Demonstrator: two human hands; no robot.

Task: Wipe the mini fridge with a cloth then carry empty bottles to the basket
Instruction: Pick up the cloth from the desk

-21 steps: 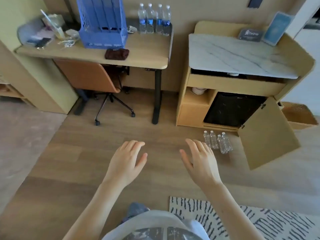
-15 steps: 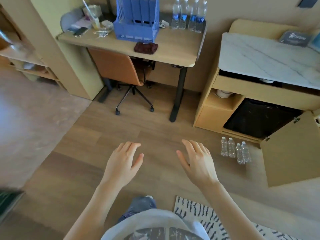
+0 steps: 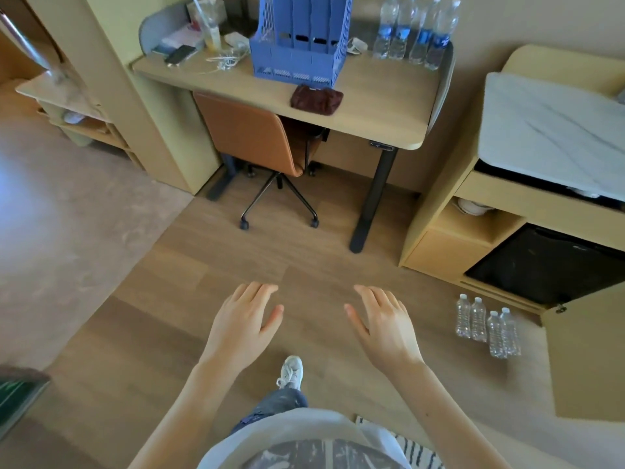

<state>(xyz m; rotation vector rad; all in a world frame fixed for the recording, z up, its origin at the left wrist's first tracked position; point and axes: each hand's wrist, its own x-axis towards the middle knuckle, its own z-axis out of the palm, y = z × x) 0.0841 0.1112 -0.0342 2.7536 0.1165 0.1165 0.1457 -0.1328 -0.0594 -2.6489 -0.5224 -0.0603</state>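
The black mini fridge (image 3: pixel 548 265) sits far right of the hands, its cabinet door (image 3: pixel 588 360) swung open. The dark cloth (image 3: pixel 317 99) lies on the desk (image 3: pixel 372 106), well ahead. Four empty bottles (image 3: pixel 483 328) stand right of the right hand (image 3: pixel 385 330). Left hand (image 3: pixel 241 328) and right are both spread open, holding nothing.

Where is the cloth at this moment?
In the head view, the dark cloth lies on the desk, upper centre, just in front of the blue file organiser.

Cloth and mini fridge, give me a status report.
Left hand and right hand open, empty. Dark cloth on desk, untouched. Mini fridge exposed, cabinet door open; four bottles standing on floor. Path clear.
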